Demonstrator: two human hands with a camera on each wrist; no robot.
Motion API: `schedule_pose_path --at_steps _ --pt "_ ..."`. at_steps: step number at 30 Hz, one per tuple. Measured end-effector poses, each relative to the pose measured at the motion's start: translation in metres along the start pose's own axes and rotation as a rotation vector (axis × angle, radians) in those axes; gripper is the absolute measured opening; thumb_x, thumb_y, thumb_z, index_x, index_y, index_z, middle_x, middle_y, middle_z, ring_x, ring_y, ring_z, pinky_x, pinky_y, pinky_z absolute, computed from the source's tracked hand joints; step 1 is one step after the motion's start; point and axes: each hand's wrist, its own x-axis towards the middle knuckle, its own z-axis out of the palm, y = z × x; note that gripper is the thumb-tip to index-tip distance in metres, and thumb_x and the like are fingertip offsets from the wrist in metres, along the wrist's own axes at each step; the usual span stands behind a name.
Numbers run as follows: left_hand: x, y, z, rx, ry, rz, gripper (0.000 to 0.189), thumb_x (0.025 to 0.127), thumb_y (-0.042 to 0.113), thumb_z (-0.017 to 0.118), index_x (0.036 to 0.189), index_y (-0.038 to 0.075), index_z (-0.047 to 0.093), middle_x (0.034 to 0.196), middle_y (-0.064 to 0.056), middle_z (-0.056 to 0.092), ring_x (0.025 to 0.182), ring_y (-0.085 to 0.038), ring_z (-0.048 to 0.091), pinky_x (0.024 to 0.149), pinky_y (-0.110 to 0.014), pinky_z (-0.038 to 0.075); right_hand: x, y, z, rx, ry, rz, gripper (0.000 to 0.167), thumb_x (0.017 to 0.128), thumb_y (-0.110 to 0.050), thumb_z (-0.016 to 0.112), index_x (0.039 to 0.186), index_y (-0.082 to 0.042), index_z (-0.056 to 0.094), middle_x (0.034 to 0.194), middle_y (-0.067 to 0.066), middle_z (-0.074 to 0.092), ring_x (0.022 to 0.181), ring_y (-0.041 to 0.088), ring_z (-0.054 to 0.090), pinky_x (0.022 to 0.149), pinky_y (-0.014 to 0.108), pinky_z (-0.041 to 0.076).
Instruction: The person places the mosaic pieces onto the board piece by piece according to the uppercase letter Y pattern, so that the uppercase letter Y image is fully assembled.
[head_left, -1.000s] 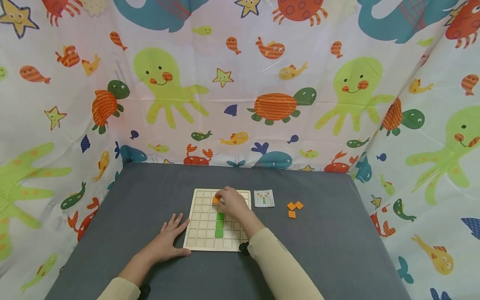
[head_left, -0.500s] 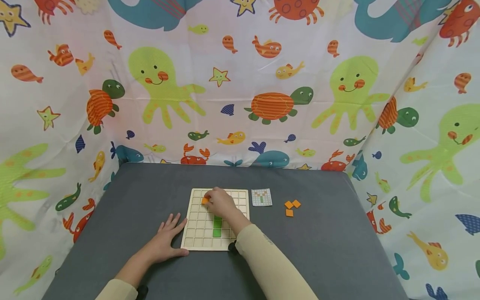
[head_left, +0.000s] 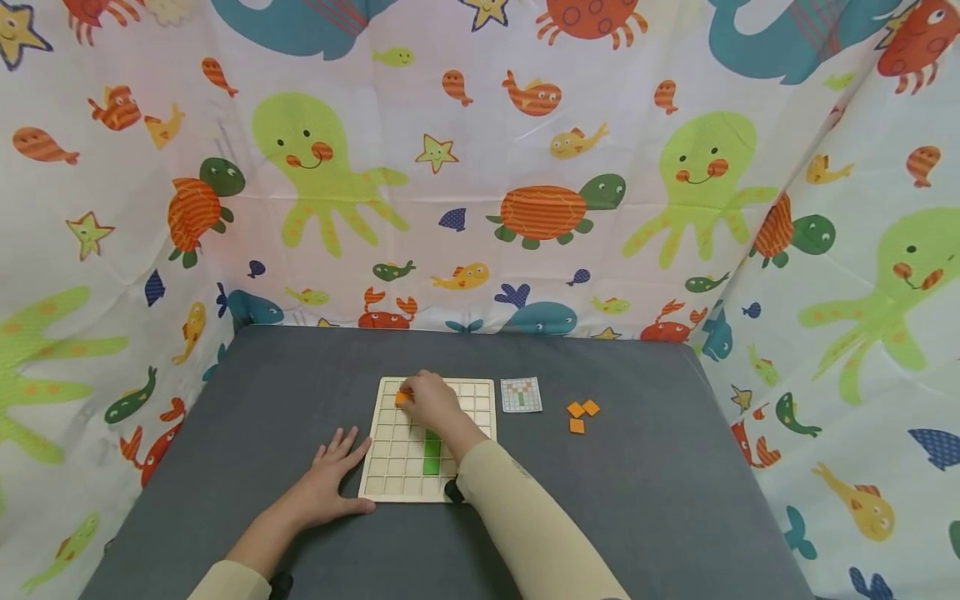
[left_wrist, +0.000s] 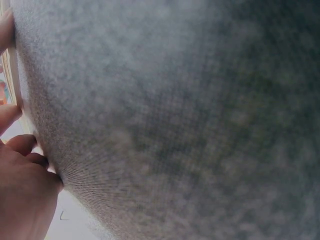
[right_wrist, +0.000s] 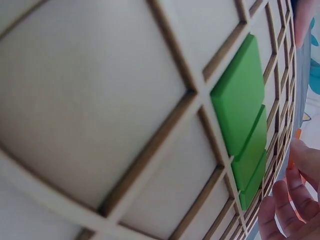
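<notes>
My right hand [head_left: 433,402] pinches an orange square tile [head_left: 401,400] over the upper left part of the wooden grid board [head_left: 386,467]. In the right wrist view, that tile [right_wrist: 291,161] shows edge-on at the fingertips, and a bit more orange peeks out behind the fingers. Green square tiles [head_left: 432,457] sit in a column in the board's cells, partly covered by my right hand and forearm in the head view. At the board's left edge, my left hand [head_left: 326,487] lies with fingers spread, its fingertips touching the edge and its thumb near the lower left corner.
To the right of the board lies a small card [head_left: 521,395] printed with a grid pattern. Farther right are 3 loose orange tiles [head_left: 577,426]. The grey tabletop [head_left: 637,500] ends at a sea-animal curtain [head_left: 450,250] behind and at the sides.
My right hand has moved left across the board's upper part, carrying the orange tile. The left hand keeps its place at the board's edge. The whole head view has shifted slightly.
</notes>
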Motion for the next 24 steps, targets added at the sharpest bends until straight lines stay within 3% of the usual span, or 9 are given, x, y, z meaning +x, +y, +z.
schedule_pose_path --at_steps 13,24 --pt "-0.0017 0.0052 -0.0024 0.005 0.003 0.008 0.113 0.071 0.058 0.085 0.159 0.009 0.033 0.166 -0.025 0.017 0.153 -0.05 0.003 0.118 -0.071 0.007 0.0026 0.0046 0.0053 0.05 -0.019 0.053 0.026 0.092 -0.026 0.076 0.118 -0.021 0.074 0.111 -0.003 0.066 0.1 0.014 0.062 0.083 0.033 0.056" --pt "-0.0016 0.0053 -0.0032 -0.008 -0.009 -0.014 0.113 0.071 0.057 0.085 0.159 0.011 0.032 0.167 -0.023 0.014 0.154 -0.049 0.001 0.119 -0.069 0.005 0.0027 0.0033 0.0002 0.052 -0.067 0.027 0.032 0.091 -0.022 0.078 0.122 -0.021 0.075 0.117 0.0 0.063 0.109 0.017 0.063 0.087 0.033 0.056"
